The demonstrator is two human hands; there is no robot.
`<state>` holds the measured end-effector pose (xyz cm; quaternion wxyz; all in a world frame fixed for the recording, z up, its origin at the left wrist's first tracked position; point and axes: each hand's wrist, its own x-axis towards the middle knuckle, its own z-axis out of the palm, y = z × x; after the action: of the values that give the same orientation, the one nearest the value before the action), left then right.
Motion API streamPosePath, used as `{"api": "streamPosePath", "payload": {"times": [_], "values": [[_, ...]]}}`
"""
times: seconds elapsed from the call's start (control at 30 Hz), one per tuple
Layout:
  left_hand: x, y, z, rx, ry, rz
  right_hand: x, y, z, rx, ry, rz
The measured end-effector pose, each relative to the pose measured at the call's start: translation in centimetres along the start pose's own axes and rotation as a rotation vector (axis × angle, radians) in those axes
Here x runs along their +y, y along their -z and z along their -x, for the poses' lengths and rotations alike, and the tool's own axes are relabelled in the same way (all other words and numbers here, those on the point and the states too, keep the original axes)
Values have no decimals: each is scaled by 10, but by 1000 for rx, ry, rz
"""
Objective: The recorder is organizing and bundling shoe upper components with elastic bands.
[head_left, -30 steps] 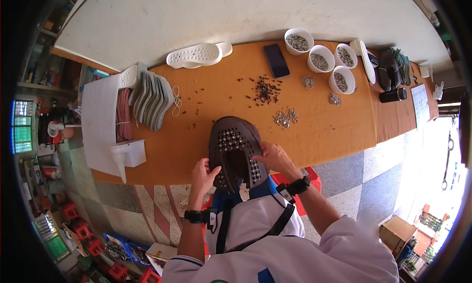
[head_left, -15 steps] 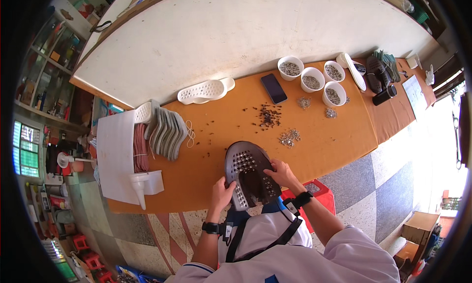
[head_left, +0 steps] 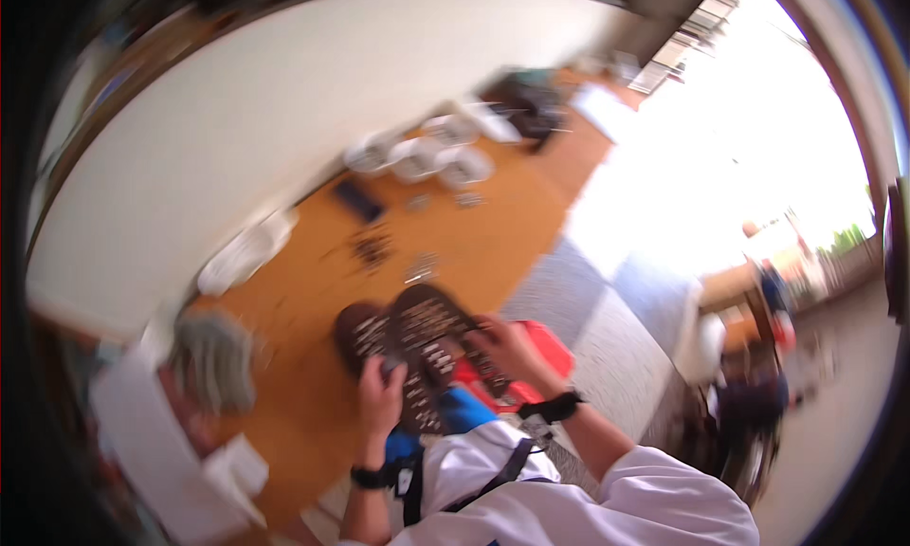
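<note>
A dark brown, U-shaped shoe upper (head_left: 424, 320) with rows of pale studs or holes is held between my two hands, over my lap at the bench's near edge. My left hand (head_left: 381, 394) is closed on its left edge, thumb on top. On the right side, my right hand (head_left: 512, 356) grips the other edge, its fingers blurred. A second dark, rounded piece (head_left: 358, 330) with similar pale marks shows beside the upper on the left, partly covered by it; whether I hold it too is unclear. Motion smears the picture.
Beyond lie a small pile of metal bits (head_left: 421, 267), scattered dark bits (head_left: 371, 249) and a phone (head_left: 359, 201). White cups (head_left: 414, 160) stand near the wall. Left are a white sole (head_left: 245, 252) and a grey-green stack (head_left: 214, 364). A red stool (head_left: 552, 349) is at my right.
My view has swung right, so the bench sits further left and everything is blurred. The upper has turned in my hands, and a second dark piece now shows beside it.
</note>
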<state>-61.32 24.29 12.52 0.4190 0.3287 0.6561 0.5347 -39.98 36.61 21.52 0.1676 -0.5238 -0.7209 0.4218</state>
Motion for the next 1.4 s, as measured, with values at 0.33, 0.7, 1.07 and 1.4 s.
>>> {"api": "streamPosePath", "payload": {"times": [0.33, 0.7, 1.07, 1.4], "values": [[100, -47, 23, -476, -96, -296, 81, 16, 88, 412, -55, -295], [105, -55, 40, -694, 256, 1, 96, 9, 97, 359, -83, -455], [57, -10, 45, -496, 227, 79, 53, -8, 53, 79, -32, -133], [34, -4, 57, -187, 329, 63, 61, -38, 31, 88, -21, -367]]}}
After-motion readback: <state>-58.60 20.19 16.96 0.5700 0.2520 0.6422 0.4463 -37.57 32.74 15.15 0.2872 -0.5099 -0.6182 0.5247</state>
